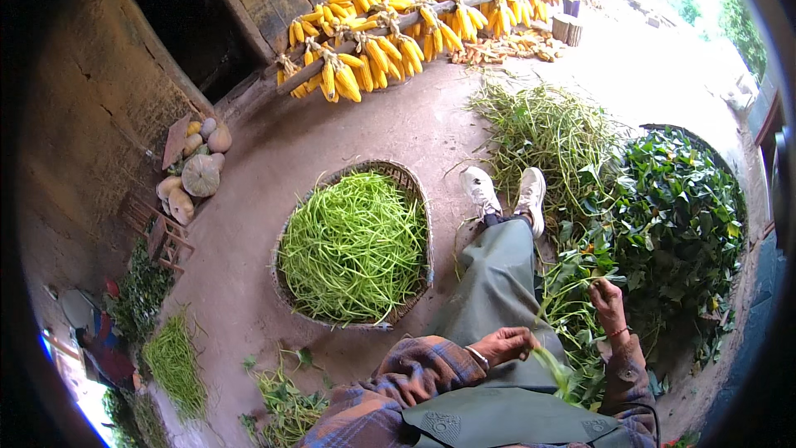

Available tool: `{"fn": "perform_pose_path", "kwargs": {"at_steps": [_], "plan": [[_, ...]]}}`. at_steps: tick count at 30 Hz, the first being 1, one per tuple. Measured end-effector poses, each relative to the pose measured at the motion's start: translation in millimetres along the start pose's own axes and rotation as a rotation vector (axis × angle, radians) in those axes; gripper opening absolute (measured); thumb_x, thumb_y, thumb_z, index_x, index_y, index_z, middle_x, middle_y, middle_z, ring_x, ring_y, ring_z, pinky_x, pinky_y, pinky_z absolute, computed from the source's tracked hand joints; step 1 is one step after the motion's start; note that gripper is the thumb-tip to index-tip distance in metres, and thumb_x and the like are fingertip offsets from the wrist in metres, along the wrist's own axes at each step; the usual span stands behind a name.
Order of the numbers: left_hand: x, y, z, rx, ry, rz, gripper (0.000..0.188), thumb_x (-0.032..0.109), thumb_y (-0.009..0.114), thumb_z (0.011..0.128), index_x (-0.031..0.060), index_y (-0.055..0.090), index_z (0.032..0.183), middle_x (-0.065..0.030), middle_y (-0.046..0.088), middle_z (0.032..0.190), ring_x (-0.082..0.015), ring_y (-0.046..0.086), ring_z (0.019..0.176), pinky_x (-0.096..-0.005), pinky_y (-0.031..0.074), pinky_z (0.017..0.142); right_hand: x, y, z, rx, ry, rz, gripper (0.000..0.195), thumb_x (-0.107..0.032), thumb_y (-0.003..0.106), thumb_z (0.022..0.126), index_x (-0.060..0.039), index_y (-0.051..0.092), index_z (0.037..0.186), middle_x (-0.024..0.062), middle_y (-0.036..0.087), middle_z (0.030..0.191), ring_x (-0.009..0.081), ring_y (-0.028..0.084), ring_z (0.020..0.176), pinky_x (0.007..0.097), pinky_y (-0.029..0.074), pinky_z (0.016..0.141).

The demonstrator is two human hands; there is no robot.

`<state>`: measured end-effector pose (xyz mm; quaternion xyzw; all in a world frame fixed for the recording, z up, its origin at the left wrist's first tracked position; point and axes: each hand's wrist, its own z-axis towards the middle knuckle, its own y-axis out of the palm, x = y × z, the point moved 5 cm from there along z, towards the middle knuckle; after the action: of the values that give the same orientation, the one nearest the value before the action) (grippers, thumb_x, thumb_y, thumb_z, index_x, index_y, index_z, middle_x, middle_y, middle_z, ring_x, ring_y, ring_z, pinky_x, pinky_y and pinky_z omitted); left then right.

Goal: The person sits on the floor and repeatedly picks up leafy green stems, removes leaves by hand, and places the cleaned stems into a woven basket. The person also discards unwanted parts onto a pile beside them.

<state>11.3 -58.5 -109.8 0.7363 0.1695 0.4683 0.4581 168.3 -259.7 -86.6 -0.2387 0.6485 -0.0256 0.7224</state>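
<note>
My left hand, with a light bracelet at the wrist, closes on a small bunch of pale green stalks above my apron-covered lap. The lower part of that bunch is blurred. Further right, my right hand pinches a leafy green stem, fingers curled inward, beside a big heap of leafy vines. In front of me to the left stands a woven basket, heaped with cut green stalks.
Stripped vines lie beyond my shoes. Corn cobs hang from wooden poles by the wall. Pumpkins and a small wooden chair stand left. More stalks lie on the floor near another person, lower left.
</note>
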Motion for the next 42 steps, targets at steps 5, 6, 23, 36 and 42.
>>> {"fn": "perform_pose_path", "kwargs": {"at_steps": [5,6,23,36,42], "plan": [[38,-17,12,0.297,0.159,0.039,0.022,0.018,0.061,0.091,0.0016,0.064,0.105,-0.008,0.066,0.105,-0.0173,0.063,0.093,-0.0325,0.052,0.087,-6,3,-35,0.047,0.048,-0.011,0.016,-0.011,0.067,0.082,-0.0001,0.056,0.076,0.0009,0.051,0.058,0.0055,0.042,0.055,0.0258,0.036,0.049],[52,-16,13,0.363,0.22,0.138,0.023,0.018,0.062,0.091,0.0014,0.065,0.107,-0.0082,0.067,0.105,-0.0176,0.063,0.094,-0.0335,0.052,0.088,-31,-4,-36,0.161,-0.043,-0.217,0.014,-0.011,0.063,0.084,0.001,0.056,0.081,0.0115,0.055,0.062,0.0145,0.047,0.053,0.0303,0.04,0.051],[101,41,5,0.345,0.403,0.624,0.017,0.003,0.06,0.089,-0.0022,0.063,0.106,-0.0083,0.065,0.101,-0.0183,0.065,0.093,-0.031,0.053,0.087,-167,54,-39,0.129,-0.689,-0.664,0.022,-0.007,0.061,0.068,-0.0055,0.06,0.09,0.0052,0.055,0.087,0.0218,0.056,0.078,0.0318,0.05,0.06],[92,0,8,0.612,0.721,0.934,0.007,-0.001,0.067,0.082,0.0012,0.067,0.089,-0.0028,0.06,0.088,-0.0112,0.059,0.082,-0.024,0.049,0.074,-141,81,-78,-0.532,-0.244,-0.046,0.017,-0.015,0.062,0.086,-0.0019,0.052,0.089,0.0213,0.055,0.073,0.0416,0.056,0.07,0.0452,0.043,0.059],[121,-16,-14,0.602,0.634,0.583,0.01,0.009,0.063,0.09,0.0038,0.065,0.098,-0.0026,0.063,0.094,-0.0097,0.057,0.084,-0.0246,0.049,0.075,-127,36,-59,-0.153,-0.16,-0.194,0.022,-0.02,0.065,0.086,-0.0031,0.051,0.088,0.0178,0.057,0.067,0.0382,0.055,0.06,0.0411,0.043,0.053]]}}
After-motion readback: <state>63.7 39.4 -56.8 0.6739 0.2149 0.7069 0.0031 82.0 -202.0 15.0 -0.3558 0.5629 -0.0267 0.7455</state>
